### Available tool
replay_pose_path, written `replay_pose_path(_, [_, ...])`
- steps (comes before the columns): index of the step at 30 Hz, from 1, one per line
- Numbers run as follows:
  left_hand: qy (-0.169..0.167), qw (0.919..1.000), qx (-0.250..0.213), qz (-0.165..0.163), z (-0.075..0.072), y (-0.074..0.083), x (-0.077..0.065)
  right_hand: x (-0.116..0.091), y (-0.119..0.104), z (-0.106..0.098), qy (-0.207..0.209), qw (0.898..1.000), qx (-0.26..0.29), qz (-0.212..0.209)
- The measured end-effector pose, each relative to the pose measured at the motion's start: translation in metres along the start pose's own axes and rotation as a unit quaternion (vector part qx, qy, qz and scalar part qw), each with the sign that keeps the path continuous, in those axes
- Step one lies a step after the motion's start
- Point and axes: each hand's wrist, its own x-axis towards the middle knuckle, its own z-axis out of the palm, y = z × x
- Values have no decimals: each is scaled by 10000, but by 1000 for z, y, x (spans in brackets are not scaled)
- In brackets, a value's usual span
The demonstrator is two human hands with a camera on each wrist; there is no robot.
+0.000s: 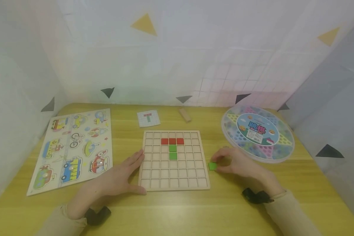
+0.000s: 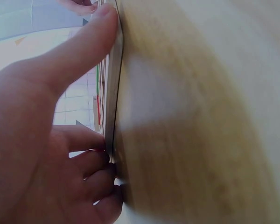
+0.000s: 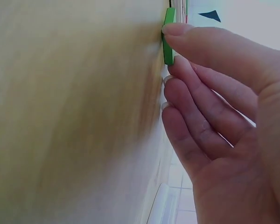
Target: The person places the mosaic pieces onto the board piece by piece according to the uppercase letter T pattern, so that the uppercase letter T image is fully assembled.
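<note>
A wooden grid board lies flat on the table, with three red tiles in a row and two green tiles below the middle one. Along the board's left side my left hand is spread, fingers at the upper left edge and thumb at the lower left corner. Just right of the board, my right hand pinches a green square tile between thumb and fingers, low at the table surface. The right wrist view shows the thumb against this tile's edge.
Behind the board lie a pattern card with a red and green T and a small wooden block. A vehicle puzzle board lies at the left. A round Chinese checkers box sits at the back right, close beyond my right hand.
</note>
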Motion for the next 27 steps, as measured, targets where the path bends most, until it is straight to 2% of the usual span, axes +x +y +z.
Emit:
replay_pose_path(10, [19, 10000, 3, 21, -2, 3, -1, -1, -2, -1, 121, 9999, -75, 88])
replay_pose_path(18, [-4, 10000, -40, -8, -3, 4, -1, -2, -5, -6, 147, 9990, 179, 371])
replay_pose_path(20, [-12, 10000, -59, -22, -3, 4, -2, -2, -6, -8, 227, 9991, 237, 257])
replay_pose_path(24, [-13, 10000, -52, -36, -4, 5, -2, 2, -10, -11, 400, 9987, 204, -258])
replay_pose_path(27, [-1, 10000, -44, -28, -4, 5, -3, 9, -18, -12, 360, 9985, 204, -356])
